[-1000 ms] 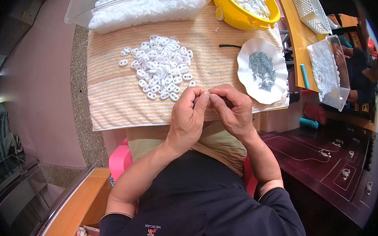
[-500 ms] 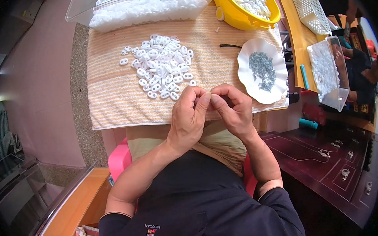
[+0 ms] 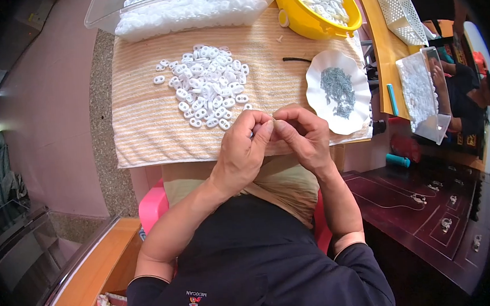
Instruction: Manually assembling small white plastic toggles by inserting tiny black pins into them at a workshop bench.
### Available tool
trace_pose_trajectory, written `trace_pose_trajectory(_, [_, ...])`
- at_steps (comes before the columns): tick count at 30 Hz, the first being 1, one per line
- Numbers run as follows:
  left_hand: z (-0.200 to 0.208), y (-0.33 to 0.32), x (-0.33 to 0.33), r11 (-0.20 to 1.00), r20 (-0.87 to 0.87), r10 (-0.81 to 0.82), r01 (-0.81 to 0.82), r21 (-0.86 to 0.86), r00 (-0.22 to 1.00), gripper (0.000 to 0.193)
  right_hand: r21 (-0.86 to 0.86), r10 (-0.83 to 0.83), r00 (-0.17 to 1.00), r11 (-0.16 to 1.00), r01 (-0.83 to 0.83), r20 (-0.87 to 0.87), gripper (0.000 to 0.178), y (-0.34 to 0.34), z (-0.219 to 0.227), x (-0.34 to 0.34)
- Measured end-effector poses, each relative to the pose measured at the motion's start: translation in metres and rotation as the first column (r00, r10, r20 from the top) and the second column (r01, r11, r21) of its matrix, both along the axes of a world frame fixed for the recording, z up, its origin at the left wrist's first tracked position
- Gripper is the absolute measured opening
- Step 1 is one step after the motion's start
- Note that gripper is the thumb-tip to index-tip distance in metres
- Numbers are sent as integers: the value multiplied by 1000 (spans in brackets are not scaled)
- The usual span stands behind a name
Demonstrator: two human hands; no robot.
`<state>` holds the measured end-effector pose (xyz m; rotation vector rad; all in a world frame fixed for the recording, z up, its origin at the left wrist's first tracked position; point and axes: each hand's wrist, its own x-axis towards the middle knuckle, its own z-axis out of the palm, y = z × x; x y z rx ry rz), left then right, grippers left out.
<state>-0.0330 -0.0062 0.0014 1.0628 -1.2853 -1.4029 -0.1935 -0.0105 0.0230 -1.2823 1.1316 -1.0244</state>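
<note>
Over the near edge of a striped towel, my left hand point(image 3: 241, 145) and my right hand point(image 3: 308, 140) meet at the fingertips. Thumb and forefinger are pinched on each side, and whatever lies between them is too small and hidden to name. Just beyond my left hand spreads a heap of small white oval plastic pieces with two holes each point(image 3: 209, 81). To the right of the heap, a white scalloped plate point(image 3: 356, 114) bears a pile of tiny grey-blue metal parts that look like springs point(image 3: 338, 89).
A see-through plastic box point(image 3: 190, 23) of white pieces stands at the far edge, beside a yellow basin point(image 3: 319, 31) of off-white parts. A thin black stick point(image 3: 295, 59) lies by the plate. At right, another person sits near a box of white pieces point(image 3: 420, 92) and a white perforated basket point(image 3: 397, 9).
My fingertips stay pinched together in the same spot. The right hand has turned very slightly outward, and the whole view has shifted a little. The heap and plate look unchanged.
</note>
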Motion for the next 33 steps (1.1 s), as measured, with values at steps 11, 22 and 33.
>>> trace_pose_trajectory(11, [10,-3,3,946,361,66,57,-319,930,9,-421,59,894,867,-267,-445,18,-12,10,-15])
trace_pose_trajectory(22, [11,-4,4,935,394,45,100,-341,918,9,-446,19,823,833,-327,-568,14,-10,15,-17])
trace_pose_trajectory(33, [11,-5,7,911,478,42,163,-379,877,8,-504,-121,631,721,-475,-766,23,-5,16,-15])
